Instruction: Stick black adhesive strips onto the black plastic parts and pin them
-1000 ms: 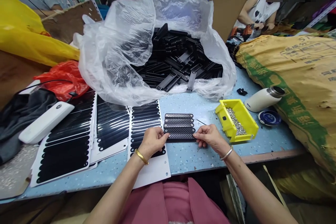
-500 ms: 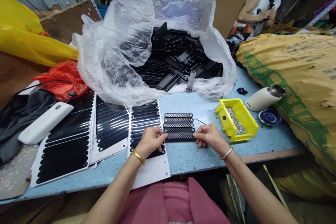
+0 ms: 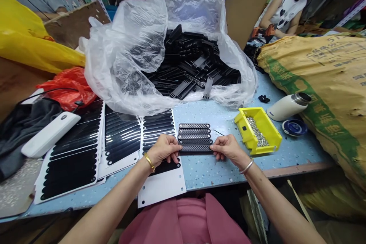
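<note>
Blue speckled worktop (image 3: 200,173) ran across in front of you, w/ a big clear plastic bag (image 3: 137,19) at the back, open & heaped w/ black pieces (image 3: 197,57). Four black mesh-topped bars lay roughly parallel in the middle, one behind another. Your L hand (image 3: 164,150) had its grip closed on the L end of the front bar (image 3: 196,148), i.e. the one nearest you; your R hand (image 3: 228,148) had its grip pinched on the R end. Couldn't tell if the bar was raised off the surface.

Thin dark rod (image 3: 219,132) lay just beside your R hand. Further R: yellow bin (image 3: 261,150) w/ small shiny metal bits (image 3: 257,133), then a white bottle (image 3: 286,106) on its side & a blue-and-white round item (image 3: 294,127). To the L, white sheets (image 3: 160,195) w/ rows of black strips lay side by side, one partly under your L hand. Co-worker (image 3: 283,11) in white top sat upper R, behind a yellow sack (image 3: 314,68).
</note>
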Demonstrator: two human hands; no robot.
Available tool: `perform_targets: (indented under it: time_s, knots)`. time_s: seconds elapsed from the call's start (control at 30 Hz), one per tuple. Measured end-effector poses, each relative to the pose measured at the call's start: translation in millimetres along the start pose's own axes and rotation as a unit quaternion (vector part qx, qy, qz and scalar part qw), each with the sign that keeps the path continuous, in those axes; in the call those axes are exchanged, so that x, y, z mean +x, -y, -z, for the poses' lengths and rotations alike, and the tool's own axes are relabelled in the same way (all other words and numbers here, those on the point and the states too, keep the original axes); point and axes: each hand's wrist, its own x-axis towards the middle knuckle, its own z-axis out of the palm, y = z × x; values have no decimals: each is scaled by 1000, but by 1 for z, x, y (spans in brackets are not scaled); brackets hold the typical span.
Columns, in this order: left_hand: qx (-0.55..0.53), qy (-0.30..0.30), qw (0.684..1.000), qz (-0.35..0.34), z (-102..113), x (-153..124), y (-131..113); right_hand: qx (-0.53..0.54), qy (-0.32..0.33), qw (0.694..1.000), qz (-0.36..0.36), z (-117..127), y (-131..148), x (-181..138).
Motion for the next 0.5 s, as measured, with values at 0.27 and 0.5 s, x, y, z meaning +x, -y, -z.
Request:
perform_targets:
  time_s: [0.27, 0.5]
  knots:
    - [-24, -13, 1000, -4, -5, -6, 6, 3, 2, 1000, 1, -1, -1, 0]
    - [9, -39, 999, -5, -8, -6, 8, 2, 1, 1000, 0, -1, -1, 1]
